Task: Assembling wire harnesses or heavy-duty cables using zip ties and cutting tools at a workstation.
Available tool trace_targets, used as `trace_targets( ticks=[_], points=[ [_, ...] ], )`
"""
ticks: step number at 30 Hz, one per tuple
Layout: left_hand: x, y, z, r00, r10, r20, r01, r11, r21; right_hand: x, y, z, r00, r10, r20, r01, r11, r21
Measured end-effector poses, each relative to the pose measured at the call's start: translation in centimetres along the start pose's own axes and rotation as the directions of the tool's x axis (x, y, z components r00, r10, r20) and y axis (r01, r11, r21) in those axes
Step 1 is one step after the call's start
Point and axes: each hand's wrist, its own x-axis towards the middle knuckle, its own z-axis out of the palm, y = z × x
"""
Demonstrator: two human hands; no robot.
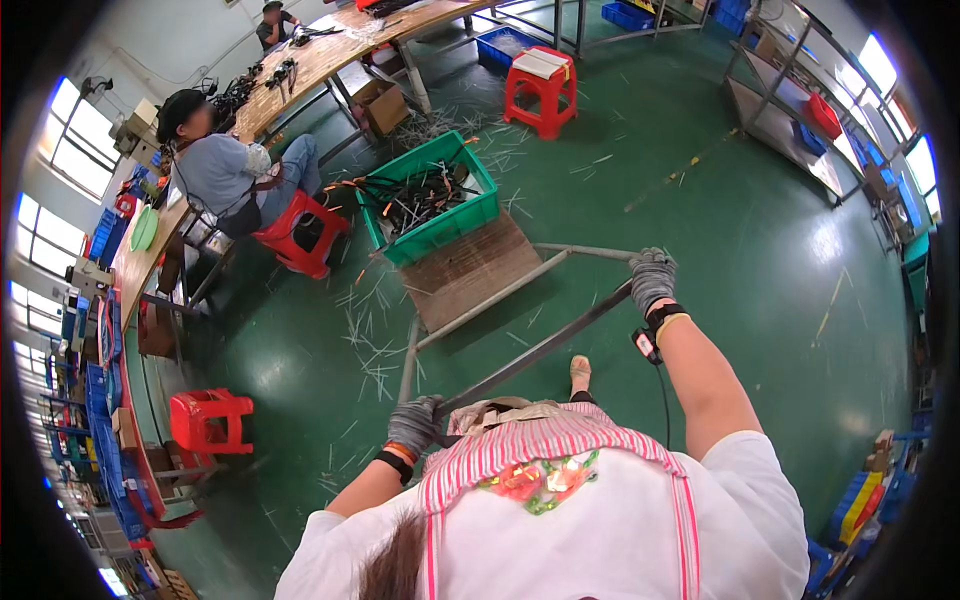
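A flatbed cart with a worn wooden deck (472,272) stands before me. My left hand (413,424), in a grey glove, is closed around the left end of its metal handle (535,347). The right end of that bar is gripped by my right hand (653,277), gloved the same way. On the far part of the deck sits a green plastic crate (452,230). Tangled dark cables (420,200) lie inside it, a few with orange parts hanging over the left rim.
Close to the crate's left, a person (225,165) sits on a red stool (308,235) beside a long workbench (330,50). Other red stools stand at the left (212,420) and beyond the crate (541,92). Clear strips litter the green floor. A metal rack (790,130) stands right.
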Motion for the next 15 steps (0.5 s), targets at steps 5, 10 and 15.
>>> trace_targets(
  ticks=[5, 10, 15],
  points=[
    [6.0, 4.6, -0.4, 0.992, 0.029, -0.126, -0.019, 0.997, 0.077, 8.4, 2.9, -1.9, 0.994, -0.110, -0.020, 0.110, 0.994, -0.020],
    [14.9, 7.2, -1.9, 0.980, -0.039, -0.197, 0.056, 0.995, 0.081, 19.4, 4.3, -3.4, 0.982, -0.150, -0.110, 0.154, 0.988, 0.022],
    [21.8, 9.2, -3.8, 0.960, -0.058, -0.274, 0.078, 0.995, 0.063, 28.4, 4.4, -6.3, 0.983, -0.174, -0.066, 0.174, 0.985, 0.002]
  ],
)
